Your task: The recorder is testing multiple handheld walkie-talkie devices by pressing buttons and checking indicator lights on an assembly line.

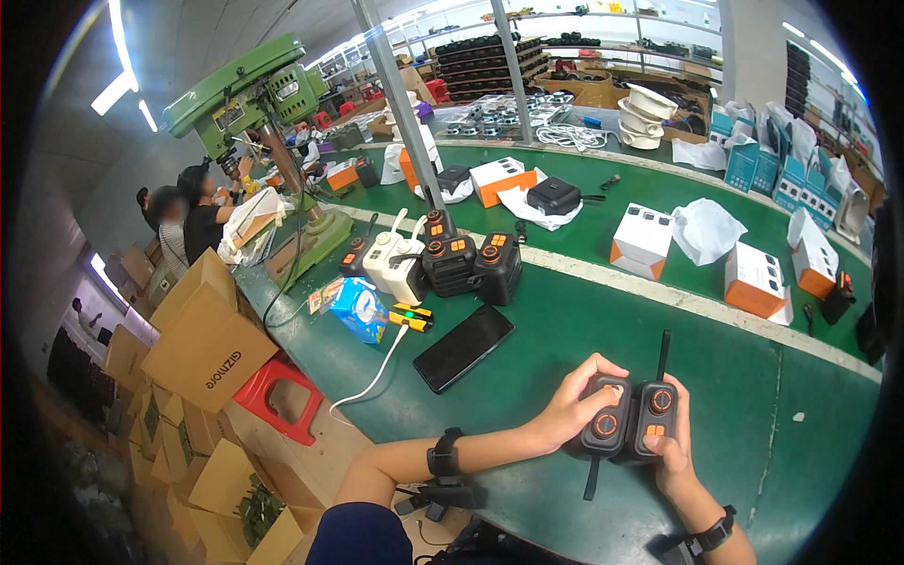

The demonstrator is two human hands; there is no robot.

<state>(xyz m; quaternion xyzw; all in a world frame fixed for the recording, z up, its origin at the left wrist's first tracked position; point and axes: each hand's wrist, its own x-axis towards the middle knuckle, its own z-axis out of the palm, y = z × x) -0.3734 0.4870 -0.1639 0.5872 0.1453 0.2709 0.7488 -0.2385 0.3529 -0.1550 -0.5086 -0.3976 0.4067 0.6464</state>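
Observation:
My left hand (574,405) is closed around a small black device (605,435) with an orange-ringed knob and a wrist strap. Its thumb lies on the top face. Pressed close beside it, a second black device (659,424) with an orange-ringed knob and orange buttons is gripped by my right hand (673,454), the thumb at the buttons. One strap points toward me, the other away. Farther left on the green table lies a black smartphone (464,347). Several similar black devices (450,264) stand behind it, next to a white power strip (394,268).
A yellow-black gadget (411,318) with a white cable lies by a blue packet (360,309). Beyond the metal rail, a green conveyor carries white-orange boxes (643,240) and plastic bags (708,231). A green drill press (250,99), cartons (212,330) and a red stool (282,395) stand left. People work farther back.

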